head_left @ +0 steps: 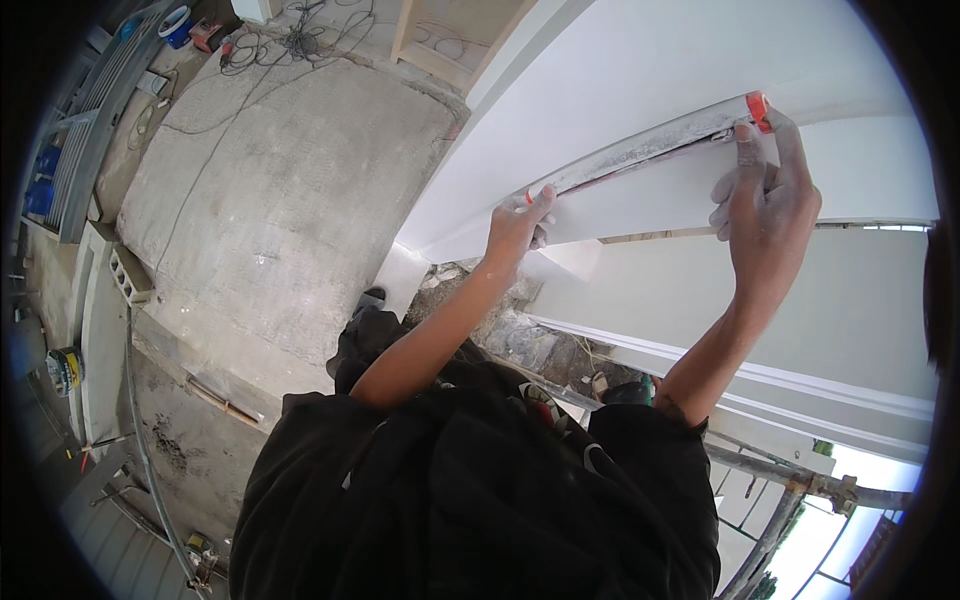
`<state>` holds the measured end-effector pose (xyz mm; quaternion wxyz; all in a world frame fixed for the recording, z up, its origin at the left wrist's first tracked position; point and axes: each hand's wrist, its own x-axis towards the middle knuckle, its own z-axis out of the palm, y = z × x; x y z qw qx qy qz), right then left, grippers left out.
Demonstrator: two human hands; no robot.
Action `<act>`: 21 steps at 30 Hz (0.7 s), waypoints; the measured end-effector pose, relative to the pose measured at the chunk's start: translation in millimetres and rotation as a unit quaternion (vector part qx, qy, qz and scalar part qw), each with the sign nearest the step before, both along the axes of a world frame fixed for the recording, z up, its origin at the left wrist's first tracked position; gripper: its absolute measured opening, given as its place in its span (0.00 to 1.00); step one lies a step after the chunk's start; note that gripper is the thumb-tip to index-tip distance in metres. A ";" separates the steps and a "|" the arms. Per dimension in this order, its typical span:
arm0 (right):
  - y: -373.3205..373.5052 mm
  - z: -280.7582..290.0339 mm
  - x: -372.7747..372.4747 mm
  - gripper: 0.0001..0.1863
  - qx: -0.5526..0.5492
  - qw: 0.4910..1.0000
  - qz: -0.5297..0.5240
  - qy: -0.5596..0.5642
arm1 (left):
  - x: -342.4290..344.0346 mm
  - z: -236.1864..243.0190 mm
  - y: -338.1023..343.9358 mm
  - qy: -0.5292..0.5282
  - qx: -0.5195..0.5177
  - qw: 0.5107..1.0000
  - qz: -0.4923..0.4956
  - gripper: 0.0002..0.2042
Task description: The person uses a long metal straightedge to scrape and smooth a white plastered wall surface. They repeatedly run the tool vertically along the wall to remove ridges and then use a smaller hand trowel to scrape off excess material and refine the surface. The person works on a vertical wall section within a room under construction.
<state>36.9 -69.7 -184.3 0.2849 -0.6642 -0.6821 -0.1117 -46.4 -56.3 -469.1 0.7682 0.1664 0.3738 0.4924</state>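
Observation:
A long, plaster-smeared metal bar (650,147) with red end caps lies along the white wall surface (620,70), slanting from lower left up to the right. My left hand (515,230) grips its lower-left end, with the thumb over the top face. My right hand (765,195) grips the upper-right end beside the red cap, fingers curled and coated in white dust. Below the bar the white surface ends in an edge, with another white panel (800,280) beneath it.
Left are a concrete slab (240,170) with cables (300,40), a hollow block (130,275), metal racking (75,150) with blue bottles (40,195), and a bucket (175,28). Rubble (530,340) lies below; a scaffold pipe (760,465) crosses lower right.

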 end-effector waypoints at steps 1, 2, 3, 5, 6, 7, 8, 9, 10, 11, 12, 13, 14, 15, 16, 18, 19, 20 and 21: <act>-1.0 -20.1 -2.4 0.12 -0.022 1.000 0.019 -0.007 | 0.1 -25.1 -1.3 -0.004 -0.017 1.000 -0.006 0.27; -1.6 -47.3 2.7 0.11 -0.008 0.999 0.026 -0.043 | -0.6 -40.9 -2.2 -0.021 -0.027 0.999 -0.017 0.26; -1.6 -62.6 7.8 0.10 0.004 0.996 0.032 -0.078 | -2.2 -54.6 -3.9 -0.036 -0.037 0.998 -0.027 0.26; -0.3 -38.5 10.5 0.10 -0.072 0.996 0.052 -0.010 | -2.5 -49.4 -1.4 -0.056 -0.049 0.997 -0.036 0.25; -2.6 -26.2 9.1 0.10 -0.113 0.991 0.062 0.027 | -3.6 -41.1 -4.4 -0.059 -0.055 0.996 -0.041 0.25; -2.7 -13.7 6.2 0.10 -0.074 0.996 0.048 0.020 | -4.4 -27.7 -2.9 -0.063 -0.060 0.995 -0.044 0.24; -2.9 1.4 1.9 0.10 -0.035 0.999 0.034 0.013 | -1.4 -12.6 0.9 -0.070 -0.036 0.996 -0.035 0.24; -1.1 14.5 -3.1 0.10 0.001 1.000 0.025 0.006 | 0.3 12.5 3.4 -0.076 -0.015 0.997 -0.020 0.23; 2.6 28.3 -5.7 0.12 0.031 0.999 0.041 0.002 | 1.1 35.0 5.3 -0.082 0.004 0.997 0.000 0.23; 4.0 42.0 -5.6 0.14 0.061 0.997 0.050 -0.004 | 1.9 53.7 4.6 -0.081 0.002 0.997 0.003 0.23; -2.2 56.8 1.2 0.17 0.074 0.996 0.012 -0.046 | 9.1 75.0 -2.9 -0.084 -0.002 0.996 -0.017 0.23; 0.3 66.4 3.3 0.19 0.087 0.993 -0.003 -0.083 | 10.1 88.6 -3.7 -0.082 -0.004 0.996 -0.014 0.23; 1.5 75.7 1.8 0.23 0.089 0.992 -0.027 -0.085 | 11.7 96.9 -2.6 -0.091 0.006 0.996 -0.012 0.24; 2.7 75.2 0.2 0.22 0.095 0.992 -0.036 -0.070 | 11.4 103.5 -2.9 -0.081 0.004 0.997 -0.001 0.23; 2.4 73.1 -3.9 0.22 0.101 0.992 -0.046 -0.055 | 11.1 109.2 -4.9 -0.072 0.002 0.997 0.009 0.23; 1.3 59.1 -13.1 0.20 0.103 0.993 -0.052 -0.005 | 12.0 102.8 -9.1 -0.059 -0.006 0.998 0.020 0.22; 4.7 45.0 -20.2 0.16 0.094 0.994 -0.048 0.004 | 10.8 83.8 -6.9 -0.057 -0.009 0.998 0.026 0.21; 9.8 25.2 -16.8 0.15 0.075 0.997 -0.016 0.001 | 8.9 61.4 -4.8 -0.055 -0.011 0.998 0.033 0.20; 10.8 2.7 -19.5 0.15 0.039 0.999 -0.008 0.019 | 6.5 29.6 -3.5 -0.067 -0.024 0.997 0.018 0.21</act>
